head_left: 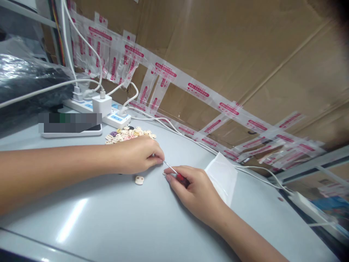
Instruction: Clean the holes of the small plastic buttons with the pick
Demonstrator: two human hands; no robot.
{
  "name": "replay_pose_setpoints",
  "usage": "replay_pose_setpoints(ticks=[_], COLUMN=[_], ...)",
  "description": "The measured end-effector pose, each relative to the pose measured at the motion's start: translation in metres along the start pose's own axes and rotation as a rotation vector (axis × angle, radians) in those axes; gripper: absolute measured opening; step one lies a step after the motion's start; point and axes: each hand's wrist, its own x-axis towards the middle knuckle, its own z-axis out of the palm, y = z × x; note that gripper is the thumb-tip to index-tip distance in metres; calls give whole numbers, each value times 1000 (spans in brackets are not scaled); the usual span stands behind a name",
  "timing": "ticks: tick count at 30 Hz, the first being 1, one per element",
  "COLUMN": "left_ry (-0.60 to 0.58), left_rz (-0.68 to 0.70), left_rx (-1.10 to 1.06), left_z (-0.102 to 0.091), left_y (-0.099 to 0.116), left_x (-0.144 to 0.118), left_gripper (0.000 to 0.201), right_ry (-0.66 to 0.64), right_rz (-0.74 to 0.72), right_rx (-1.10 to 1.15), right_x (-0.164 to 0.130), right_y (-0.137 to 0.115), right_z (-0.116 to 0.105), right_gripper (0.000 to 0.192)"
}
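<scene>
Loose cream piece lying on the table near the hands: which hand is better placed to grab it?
Left, probably. The left hand sits just above the loose cream piece, pinching only something small. The right hand is further off and holds the red-handled screwdriver.

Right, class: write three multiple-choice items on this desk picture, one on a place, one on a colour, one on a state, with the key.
1. Where is the bead pile?
A. by the power strip
B. on the plastic bag
C. in a box

2. What colour is the screwdriver handle?
A. blue
B. red
C. green

3. How is the right hand?
A. flat and open
B. off the table
C. closed on the screwdriver

Key: 1 A, the pile lies just before the strip. 2 B, red shows between the fingers. 3 C, its fingers wrap the handle; the tip points at the left hand.
</scene>
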Motion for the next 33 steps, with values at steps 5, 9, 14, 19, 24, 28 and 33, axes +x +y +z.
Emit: replay_pose_setpoints(ticks=[5,9,14,19,24,28,33], left_ry=[-9,-25,-72,-56,-7,-47,-30], left_rz=[-19,-84,-220,-229,-316,-283,-204], left_rx=[13,-90,-234,-308,-479,-497,-313], left_z=[-2,-3,0,4,9,12,11], left_y=[5,14,29,38,38,36,33], left_x=[1,1,1,4,6,6,3], left_gripper=[26,24,24,22,24,25,24], right_ry=[28,25,-17,11,89,132,247], right_rz=[73,240,329,318,323,347,142], right_rx=[87,296,487,522,593,599,351], right_x=[-1,-3,-7,-10,-9,-7,-9], right_y=[5,12,12,4,1,2,5], right_z=[1,-4,-9,-9,-8,-7,-7], right_gripper=[24,26,31,31,29,27,15])
